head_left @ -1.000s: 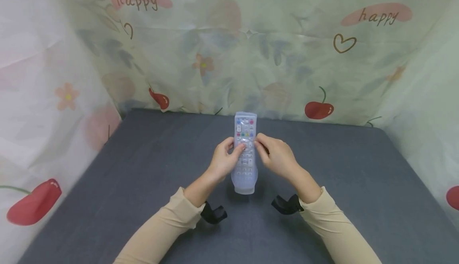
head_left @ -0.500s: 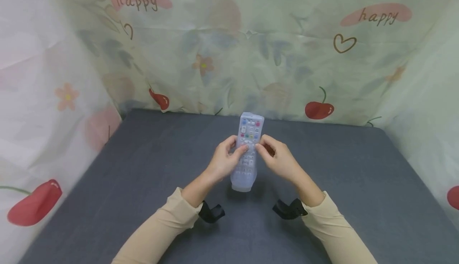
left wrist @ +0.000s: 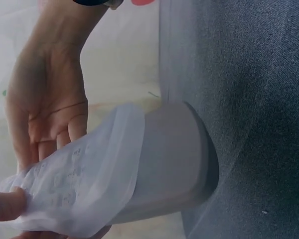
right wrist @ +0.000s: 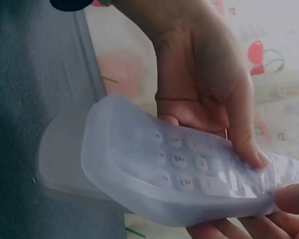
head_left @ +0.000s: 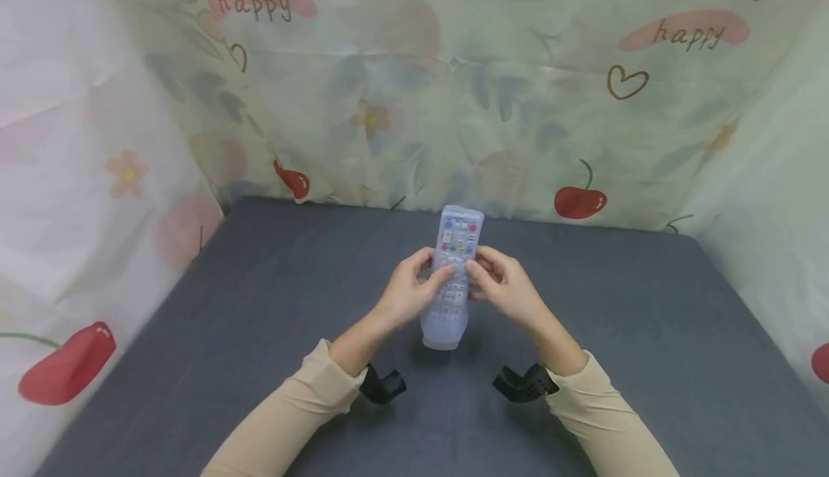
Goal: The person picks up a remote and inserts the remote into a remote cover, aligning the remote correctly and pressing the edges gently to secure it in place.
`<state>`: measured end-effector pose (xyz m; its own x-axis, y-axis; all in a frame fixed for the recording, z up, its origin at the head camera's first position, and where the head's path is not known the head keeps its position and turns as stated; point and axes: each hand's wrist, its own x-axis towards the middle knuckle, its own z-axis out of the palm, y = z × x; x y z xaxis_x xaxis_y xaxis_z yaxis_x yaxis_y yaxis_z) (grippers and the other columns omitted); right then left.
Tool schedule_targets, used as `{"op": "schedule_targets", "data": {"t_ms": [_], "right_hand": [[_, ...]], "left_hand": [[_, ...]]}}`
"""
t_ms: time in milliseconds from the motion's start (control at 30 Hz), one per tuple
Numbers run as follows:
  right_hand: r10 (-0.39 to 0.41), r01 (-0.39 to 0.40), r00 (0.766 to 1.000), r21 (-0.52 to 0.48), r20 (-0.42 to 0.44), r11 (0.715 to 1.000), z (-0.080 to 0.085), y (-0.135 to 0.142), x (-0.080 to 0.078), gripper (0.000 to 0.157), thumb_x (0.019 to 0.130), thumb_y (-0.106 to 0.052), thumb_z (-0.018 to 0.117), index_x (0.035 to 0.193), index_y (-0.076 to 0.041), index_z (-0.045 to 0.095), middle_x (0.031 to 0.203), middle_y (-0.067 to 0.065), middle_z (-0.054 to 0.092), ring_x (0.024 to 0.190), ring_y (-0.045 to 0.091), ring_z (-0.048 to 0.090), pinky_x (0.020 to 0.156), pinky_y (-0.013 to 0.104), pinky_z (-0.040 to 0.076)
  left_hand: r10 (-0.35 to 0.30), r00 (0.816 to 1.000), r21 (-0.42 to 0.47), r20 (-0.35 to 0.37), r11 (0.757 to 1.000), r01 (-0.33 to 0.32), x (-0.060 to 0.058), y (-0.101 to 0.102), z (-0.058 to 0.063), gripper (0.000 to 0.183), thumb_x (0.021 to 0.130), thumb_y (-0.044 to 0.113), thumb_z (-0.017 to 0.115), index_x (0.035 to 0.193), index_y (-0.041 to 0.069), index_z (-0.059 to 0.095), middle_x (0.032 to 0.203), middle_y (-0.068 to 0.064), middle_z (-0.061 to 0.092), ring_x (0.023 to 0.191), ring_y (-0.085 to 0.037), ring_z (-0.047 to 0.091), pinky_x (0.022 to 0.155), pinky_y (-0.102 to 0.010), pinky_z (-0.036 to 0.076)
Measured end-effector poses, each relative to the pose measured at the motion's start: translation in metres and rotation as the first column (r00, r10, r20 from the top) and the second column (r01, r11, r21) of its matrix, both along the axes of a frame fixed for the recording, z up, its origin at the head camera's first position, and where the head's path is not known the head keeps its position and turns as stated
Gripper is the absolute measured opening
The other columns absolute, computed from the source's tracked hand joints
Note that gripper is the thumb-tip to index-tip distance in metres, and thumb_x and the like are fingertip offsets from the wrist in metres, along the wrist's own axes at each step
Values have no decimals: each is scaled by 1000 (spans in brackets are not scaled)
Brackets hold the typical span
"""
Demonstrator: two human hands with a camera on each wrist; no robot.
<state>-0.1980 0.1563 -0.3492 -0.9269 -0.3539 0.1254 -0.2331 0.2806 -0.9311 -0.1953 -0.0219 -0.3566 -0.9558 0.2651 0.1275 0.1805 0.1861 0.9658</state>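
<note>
A remote control (left wrist: pixel 172 154) in a milky translucent sleeve (right wrist: pixel 124 139) is held up in front of me, buttons towards me and top end tilted slightly right. Its pale lower end sticks out past the sleeve's loose mouth. My left hand (head_left: pixel 404 290) grips it by the left edge, thumb on the button face and fingers behind. From the right edge my right hand (head_left: pixel 508 286) pinches it at about the same height, thumb on the front. Coloured buttons show through the sleeve above both thumbs. The fingers behind the remote are partly hidden.
A dark grey cloth-covered table (head_left: pixel 311 261) lies beneath. Patterned curtains (head_left: pixel 414 103) with cherries, hearts and the word "happy" enclose it at the back and both sides. Black straps (head_left: pixel 383 385) hang at both wrists, below the sleeve cuffs.
The remote's top has swung to the right, from upright to slightly tilted. My right thumb has come onto its front face, with the fingers further round the edge. The left hand keeps its grip.
</note>
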Motion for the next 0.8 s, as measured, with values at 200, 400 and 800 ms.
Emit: {"op": "schedule_targets", "data": {"t_ms": [200,400,800], "right_hand": [[-43,43,999,-13,2,999,-1,-2,1,38,99,-17,45,133,1,45,119,28,59,100,32,65,75,39,57],[-48,48,999,-19,15,999,0,-5,-1,38,99,-18,45,132,0,45,114,28,60,94,29,67,72,37,57],[-6,6,998,4,59,1000,4,-10,-4,38,99,-19,46,131,1,45,111,28,60,84,20,68,68,35,58]], "left_hand": [[-37,999,-139,30,990,40,0,-4,5,28,96,26,53,114,5,55,103,-15,61,75,-18,67,62,-29,53],[-15,1000,-225,17,974,18,-2,-11,10,32,94,37,53,109,10,60,108,-10,63,86,-21,67,67,-32,54],[81,978,-261,-194,956,-132,-10,-25,6,27,96,36,50,110,15,60,104,-4,66,86,-20,64,67,-30,52]]}}
